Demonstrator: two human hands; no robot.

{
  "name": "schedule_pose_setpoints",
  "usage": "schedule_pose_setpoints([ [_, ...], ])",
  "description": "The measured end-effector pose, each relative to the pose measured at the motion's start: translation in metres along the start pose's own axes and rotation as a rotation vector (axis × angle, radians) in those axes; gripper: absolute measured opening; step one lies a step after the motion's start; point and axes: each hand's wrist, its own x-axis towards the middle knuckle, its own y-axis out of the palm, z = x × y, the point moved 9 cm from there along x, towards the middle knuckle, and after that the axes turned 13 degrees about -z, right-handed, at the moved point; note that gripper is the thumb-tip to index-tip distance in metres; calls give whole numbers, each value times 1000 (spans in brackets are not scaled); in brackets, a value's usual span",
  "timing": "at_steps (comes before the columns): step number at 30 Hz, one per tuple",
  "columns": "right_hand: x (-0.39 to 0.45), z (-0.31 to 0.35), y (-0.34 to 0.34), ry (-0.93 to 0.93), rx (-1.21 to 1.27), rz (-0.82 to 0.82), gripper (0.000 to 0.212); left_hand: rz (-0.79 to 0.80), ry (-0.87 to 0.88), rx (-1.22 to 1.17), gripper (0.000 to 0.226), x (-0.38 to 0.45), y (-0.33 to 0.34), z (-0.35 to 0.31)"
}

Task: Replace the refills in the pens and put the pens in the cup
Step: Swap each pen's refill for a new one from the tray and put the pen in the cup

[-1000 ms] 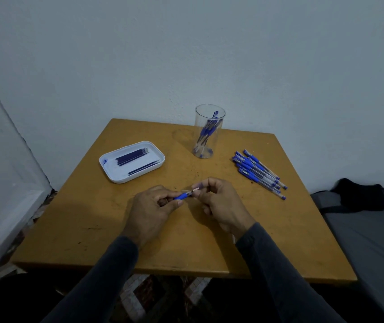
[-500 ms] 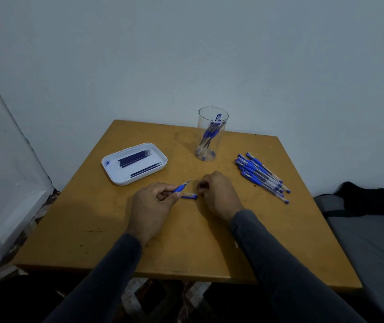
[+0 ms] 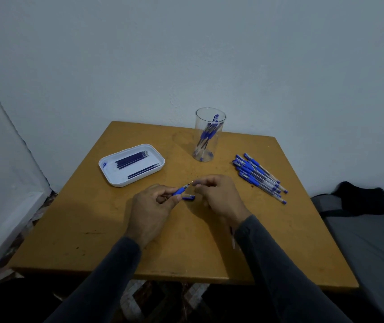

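The pen point(image 3: 181, 190) is held just above the middle of the table point(image 3: 88, 220), its blue grip section and fine tip angled up and to the right; the barrel behind is hidden inside the left hand point(image 3: 150, 210), whose thumb and fingers are curled round it. At the tip, the right hand point(image 3: 219, 197) is seen with fingertips drawn together beside the point; whether anything is pinched there cannot be made out. A small blue cap point(image 3: 188, 197) is seen on the wood just beneath the pen. Part of a clear barrel point(image 3: 233, 238) is glimpsed under the right wrist, mostly covered by the sleeve. Further back, the clear cup point(image 3: 207, 136) is seen upright with pens inside, a pile of pens point(image 3: 258, 177) to its right, and refills point(image 3: 132, 159) in the white tray point(image 3: 116, 180) at left.
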Motion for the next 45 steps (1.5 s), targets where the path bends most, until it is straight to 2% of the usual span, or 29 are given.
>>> schedule_pose_setpoints([
  [1, -10, 0, 3, 84, 125, 57, 12, 0, 11, -9, 21, -1, 0, -4],
  [3, -19, -1, 8, 139, 257, 89, 15, -6, 40, -17, 19, -2, 2, -11],
  [8, -23, 0, 6, 149, 403, 0, 13, -3, 51, -21, 22, -3, 4, -18],
  [14, -17, 1, -31, 145, 626, -232, 13, 19, 20, -66, 21, -6, 1, -15],
  [18, -10, -19, -75, 198, 662, -509, 14, 58, 7, -59, 22, -9, 4, -10],
  [20, -7, -35, -94, 202, 463, -583, 18, 68, 11, -47, 21, -11, 6, -9],
  [24, -10, -43, -107, 83, -107, -505, 21, 79, 35, -54, 21, -16, 15, -16],
  [27, -14, -52, -110, 98, -308, -448, 23, 97, 55, -52, 21, -19, 24, -22],
  [33, -20, -64, -98, 71, -448, -410, 18, 112, 97, -23, 22, -26, 42, -28],
  [38, -22, -63, -95, 47, -523, -398, 23, 89, 108, -9, 23, -25, 41, -26],
  [45, -26, -57, -96, -21, -512, -437, 24, 71, 92, 0, 23, -26, 40, -24],
])
